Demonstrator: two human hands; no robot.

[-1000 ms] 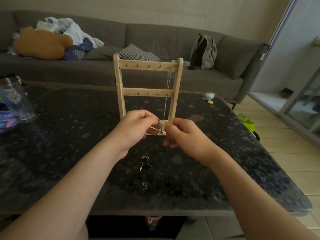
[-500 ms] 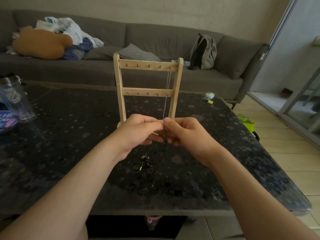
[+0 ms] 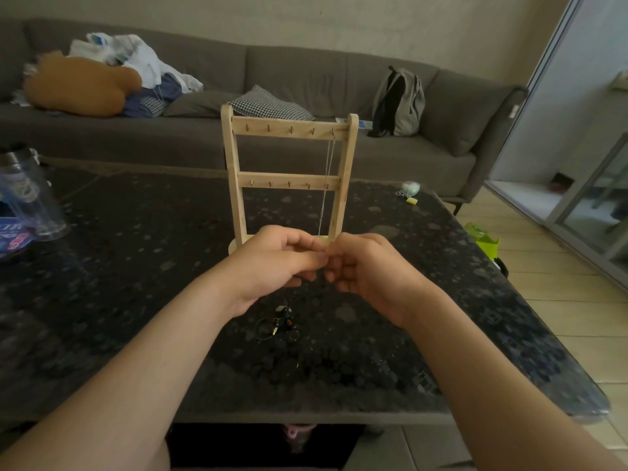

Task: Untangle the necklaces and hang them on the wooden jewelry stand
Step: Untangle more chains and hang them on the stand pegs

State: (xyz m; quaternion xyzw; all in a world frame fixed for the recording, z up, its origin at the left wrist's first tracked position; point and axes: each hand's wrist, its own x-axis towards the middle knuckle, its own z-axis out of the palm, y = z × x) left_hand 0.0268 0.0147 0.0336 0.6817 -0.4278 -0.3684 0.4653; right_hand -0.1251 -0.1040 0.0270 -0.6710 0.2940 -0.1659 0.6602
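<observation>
Jewelry stand (image 3: 289, 182) sits on speckled table (image 3: 119, 266) before grey sofa (image 3: 306, 73).

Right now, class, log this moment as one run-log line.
left hand pinches silver chain | right hand pinches it too | chain hangs from wooden stand top-right hook | tangled necklaces lie on table

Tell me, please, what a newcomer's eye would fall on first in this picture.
The left hand and right hand meet in the middle of the view, pinching the lower end of a silver chain. It hangs from the rightmost hook on the top bar of the wooden jewelry stand, upright on the dark speckled table. A small dark tangle lies on the table, nearer than the hands.
</observation>
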